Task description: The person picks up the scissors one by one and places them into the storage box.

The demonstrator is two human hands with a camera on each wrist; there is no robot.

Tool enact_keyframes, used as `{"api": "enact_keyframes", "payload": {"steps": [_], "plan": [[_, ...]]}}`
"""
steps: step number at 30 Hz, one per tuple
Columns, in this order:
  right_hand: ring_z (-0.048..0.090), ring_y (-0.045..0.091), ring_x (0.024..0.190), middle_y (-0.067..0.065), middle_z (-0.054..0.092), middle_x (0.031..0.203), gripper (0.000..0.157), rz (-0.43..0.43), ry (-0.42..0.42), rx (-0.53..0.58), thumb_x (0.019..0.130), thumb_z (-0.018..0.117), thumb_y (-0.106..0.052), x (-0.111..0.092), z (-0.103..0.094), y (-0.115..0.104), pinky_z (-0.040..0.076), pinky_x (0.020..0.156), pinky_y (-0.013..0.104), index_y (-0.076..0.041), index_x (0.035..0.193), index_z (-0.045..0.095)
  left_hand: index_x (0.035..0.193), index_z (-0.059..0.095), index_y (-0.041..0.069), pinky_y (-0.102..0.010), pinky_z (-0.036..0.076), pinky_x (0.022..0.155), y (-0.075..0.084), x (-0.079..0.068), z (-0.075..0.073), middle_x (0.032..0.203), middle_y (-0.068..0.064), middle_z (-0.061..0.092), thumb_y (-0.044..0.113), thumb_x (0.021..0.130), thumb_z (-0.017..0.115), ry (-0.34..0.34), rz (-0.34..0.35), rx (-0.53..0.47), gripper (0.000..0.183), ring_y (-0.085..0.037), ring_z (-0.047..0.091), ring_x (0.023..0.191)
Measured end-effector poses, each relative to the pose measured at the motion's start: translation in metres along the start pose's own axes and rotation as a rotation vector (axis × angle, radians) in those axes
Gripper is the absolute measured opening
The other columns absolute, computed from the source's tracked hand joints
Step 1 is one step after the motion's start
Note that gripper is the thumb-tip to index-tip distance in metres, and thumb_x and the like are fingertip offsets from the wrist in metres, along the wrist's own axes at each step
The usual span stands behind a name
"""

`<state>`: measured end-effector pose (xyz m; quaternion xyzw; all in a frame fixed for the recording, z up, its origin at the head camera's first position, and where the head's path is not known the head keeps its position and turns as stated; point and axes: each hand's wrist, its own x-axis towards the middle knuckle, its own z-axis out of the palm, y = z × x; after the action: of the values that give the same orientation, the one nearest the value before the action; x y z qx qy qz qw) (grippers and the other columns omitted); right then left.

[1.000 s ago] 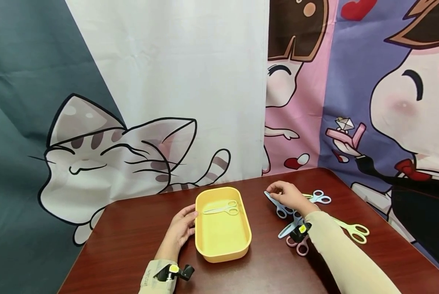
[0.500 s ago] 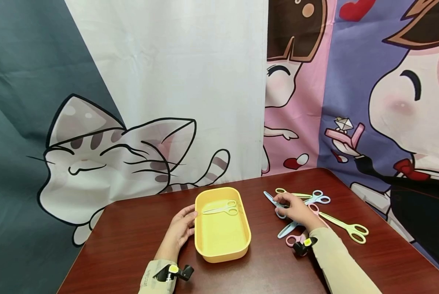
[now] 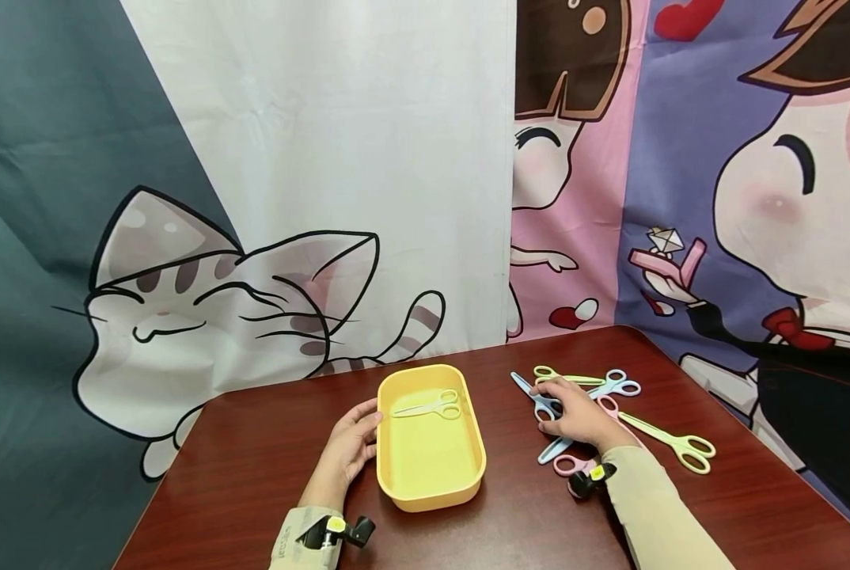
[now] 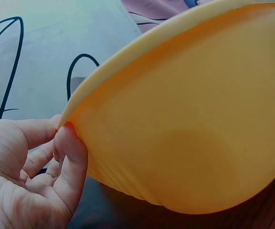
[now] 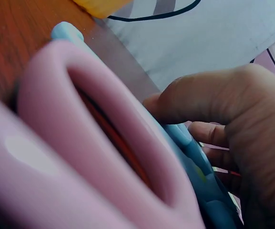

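Observation:
My left hand [image 3: 350, 445] holds the left side of a yellow plastic box [image 3: 480, 467], thumb and index finger at its rim, as the left wrist view shows up close. Yellow scissors [image 3: 435, 406] lie inside the box. My right hand [image 3: 574, 413] is low over a pile of scissors on the right, its fingers bent. Its thumb and fingers are spread on either side of the handles of blue scissors [image 3: 544, 406]. More blue scissors [image 3: 555, 449] lie under the thumb. In the right wrist view, a pink scissors handle [image 5: 46, 95] fills the foreground and hides part of the pile.
Around the right hand lie green scissors [image 3: 544, 372], another blue pair [image 3: 617, 383], yellow-green scissors [image 3: 688, 451] and pink scissors [image 3: 570, 465]. All rest on a dark red wooden table [image 3: 254, 443]. A cartoon-printed cloth [image 3: 368, 158] hangs behind the table's far edge.
My right hand has moved from the blue scissors' blade tip back toward their handles, uncovering the green scissors behind. The left hand and the box stay in place.

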<state>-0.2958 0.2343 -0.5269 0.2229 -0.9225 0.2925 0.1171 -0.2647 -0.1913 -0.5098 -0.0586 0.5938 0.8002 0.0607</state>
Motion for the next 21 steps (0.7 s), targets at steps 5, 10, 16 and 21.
{"api": "enact_keyframes", "payload": {"steps": [5,10,16,21], "plan": [[0.055,0.035,0.114,0.011,0.062,0.125,0.05,0.016,0.0,-0.014,0.073,0.087,-0.019,-0.001,0.001,0.001,0.045,0.097,0.058,-0.015,0.119,0.068,0.144,0.049,0.001,-0.029,0.058,0.057,-0.001,0.0,0.001,0.101,-0.006,0.069,0.004,0.101,0.057,-0.001,-0.002,0.003,0.044,-0.012,0.064,0.073],[0.055,0.036,0.117,0.012,0.062,0.124,0.048,0.028,-0.008,0.003,0.074,0.089,-0.024,0.001,0.005,-0.001,0.044,0.1,0.058,-0.015,0.116,0.069,0.144,0.049,0.002,-0.029,0.059,0.058,-0.001,0.0,0.002,0.101,-0.006,0.068,0.005,0.101,0.057,-0.005,-0.001,0.003,0.044,-0.012,0.064,0.074],[0.056,0.028,0.109,0.008,0.06,0.119,0.045,0.049,-0.035,0.005,0.074,0.09,-0.031,0.006,0.013,-0.009,0.048,0.095,0.053,-0.019,0.113,0.07,0.144,0.049,0.002,-0.03,0.059,0.06,-0.001,0.001,0.001,0.103,-0.008,0.068,0.005,0.101,0.057,0.002,-0.004,-0.005,0.043,-0.013,0.065,0.075],[0.056,0.024,0.104,0.003,0.059,0.113,0.041,0.075,-0.038,0.011,0.074,0.09,-0.034,0.01,0.021,-0.02,0.049,0.093,0.049,-0.021,0.108,0.07,0.144,0.05,0.002,-0.03,0.059,0.06,0.0,0.0,0.0,0.106,-0.009,0.069,0.004,0.101,0.057,0.004,0.0,-0.008,0.043,-0.013,0.065,0.076]]}}
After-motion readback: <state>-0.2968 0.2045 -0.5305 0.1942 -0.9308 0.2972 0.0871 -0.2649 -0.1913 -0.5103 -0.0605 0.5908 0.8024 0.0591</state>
